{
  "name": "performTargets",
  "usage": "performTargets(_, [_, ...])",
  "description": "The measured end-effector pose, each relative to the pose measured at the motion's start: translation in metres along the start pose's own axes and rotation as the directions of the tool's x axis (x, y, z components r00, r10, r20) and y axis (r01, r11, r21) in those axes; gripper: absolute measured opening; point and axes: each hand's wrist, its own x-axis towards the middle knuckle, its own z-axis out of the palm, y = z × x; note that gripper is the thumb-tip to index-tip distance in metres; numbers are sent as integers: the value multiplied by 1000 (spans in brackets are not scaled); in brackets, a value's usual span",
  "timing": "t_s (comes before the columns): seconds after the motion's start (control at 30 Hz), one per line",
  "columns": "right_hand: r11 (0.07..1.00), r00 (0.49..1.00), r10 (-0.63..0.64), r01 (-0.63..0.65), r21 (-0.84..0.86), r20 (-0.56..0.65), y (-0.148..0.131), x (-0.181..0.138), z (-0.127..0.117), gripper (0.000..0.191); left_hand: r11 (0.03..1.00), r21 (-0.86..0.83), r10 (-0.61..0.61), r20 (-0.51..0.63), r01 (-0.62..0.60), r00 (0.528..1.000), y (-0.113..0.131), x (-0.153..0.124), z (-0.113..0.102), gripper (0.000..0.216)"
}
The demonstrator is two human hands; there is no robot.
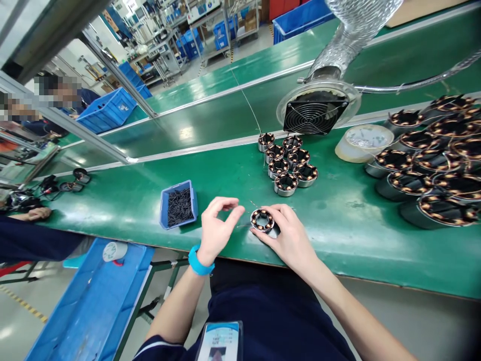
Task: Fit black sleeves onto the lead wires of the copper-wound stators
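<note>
My right hand (289, 235) grips a small motor stator (262, 220), a metal ring with copper windings inside, between thumb and fingers. The stator rests on the green bench top, and thin wire leads stick out from its left side. Just left of those leads, my left hand (220, 228) has its thumb and index finger curled into a pinch. Whether anything sits between the fingertips is too small to make out. A blue bin (164, 210) full of short black sleeves stands left of my left hand. Several similar stators (285, 184) stand in rows beyond my right hand.
Larger stators (409, 210) crowd the right side beside a roll of tape (364, 143). A fan hood (315, 115) with a foil duct hangs over the bench. At left, a co-worker's hand (39, 214) rests on the bench, above a blue tray (97, 301).
</note>
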Motion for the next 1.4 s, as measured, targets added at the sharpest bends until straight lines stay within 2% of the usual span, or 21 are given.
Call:
performTargets(0.07, [1000,1000,-13,13,2,-6,0,0,0,39,987,-101,-100,193,121,976,-11,-2,-4,29])
performTargets(0.1, [1000,1000,-16,16,3,-6,0,0,0,39,970,-156,-144,254,187,956,-16,-3,-3,30])
performTargets(0.17, [1000,1000,-15,15,5,0,1,0,-1,39,929,-243,-204,293,279,934,-23,-3,1,29])
performTargets(0.23, [1000,1000,-6,6,10,12,1,0,-1,39,915,-272,-217,292,298,932,-27,2,6,26])
performTargets(0.3, [1000,1000,3,-3,19,21,2,0,-2,39,930,-257,-178,306,261,935,-25,10,10,26])
performTargets(0.37, [1000,1000,7,-7,24,27,2,0,-2,38,962,-209,-96,336,174,937,-20,19,11,26])
performTargets(0.43, [1000,999,5,-6,26,34,2,0,-2,38,986,-150,-5,382,68,924,-14,27,7,26])
performTargets(0.5, [1000,999,0,-1,26,37,1,0,-2,37,988,-150,33,383,27,923,-9,31,-2,25])
performTargets(0.53, [1000,999,-3,2,24,39,1,0,-2,37,983,-180,29,337,34,941,-8,32,-8,25])
performTargets(0.6, [1000,999,-10,9,19,36,0,0,-2,38,969,-242,-9,165,50,986,-6,29,-20,26])
performTargets(0.67, [1000,999,-12,11,12,34,0,0,-2,38,976,-214,-36,55,47,998,-8,22,-29,27])
performTargets(0.7, [1000,999,-12,11,9,34,0,0,-2,38,986,-158,-37,68,48,997,-9,16,-32,26])
performTargets(0.77, [1000,999,-13,13,6,35,0,1,-2,38,998,-31,-41,213,49,976,-13,4,-34,22])
performTargets(0.83, [1000,999,-23,23,7,36,0,0,-3,37,998,45,-53,376,38,925,-16,-8,-29,24])
performTargets(0.9, [999,999,-41,41,3,30,1,0,-3,38,997,70,-57,453,29,890,-17,-16,-22,23])
performTargets(1.03, [998,998,-68,68,-14,11,4,-1,-1,39,993,104,3,386,-47,923,-9,-13,-11,31])
performTargets(1.13, [996,997,-82,82,-20,7,7,-2,0,39,973,175,75,384,-153,920,0,-4,-8,32])
performTargets(1.3, [993,994,-112,112,-30,21,10,-3,1,41,917,282,110,503,-283,857,10,5,-13,32])
performTargets(1.4, [992,992,-119,120,-25,46,8,-2,0,39,897,274,138,570,-347,810,23,13,-23,30])
